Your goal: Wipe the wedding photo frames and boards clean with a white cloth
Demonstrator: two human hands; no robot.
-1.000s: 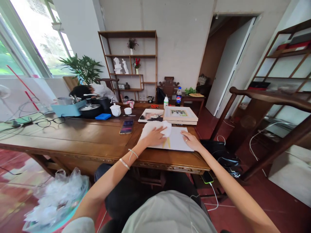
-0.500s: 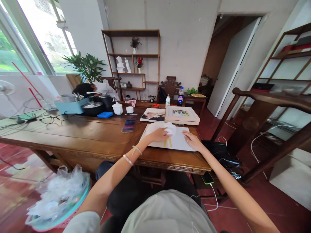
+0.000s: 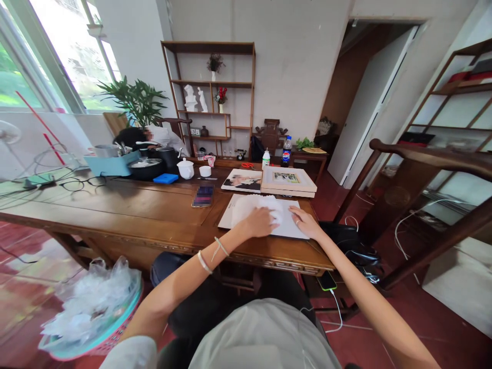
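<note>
A white board [image 3: 230, 218] lies flat near the front right corner of the wooden desk [image 3: 126, 210]. My left hand [image 3: 259, 223] presses a crumpled white tissue [image 3: 265, 205] down on the board, fingers closed over it. My right hand [image 3: 303, 223] rests flat on the board's right part, fingers stretched out, a ring on one finger. The two hands are close together, almost touching.
Behind the board lie a framed picture [image 3: 288, 180], a photo print [image 3: 241, 181] and a phone [image 3: 202, 196]. Further left stand bowls, a white pot, a blue box and glasses. Another person sits at the far side. A basket of plastic wrap [image 3: 90, 312] stands on the floor left; a wooden chair [image 3: 418, 169] right.
My left hand has slid the tissue toward me and to the right across the board, covering the yellow mark. My right hand has stayed in place.
</note>
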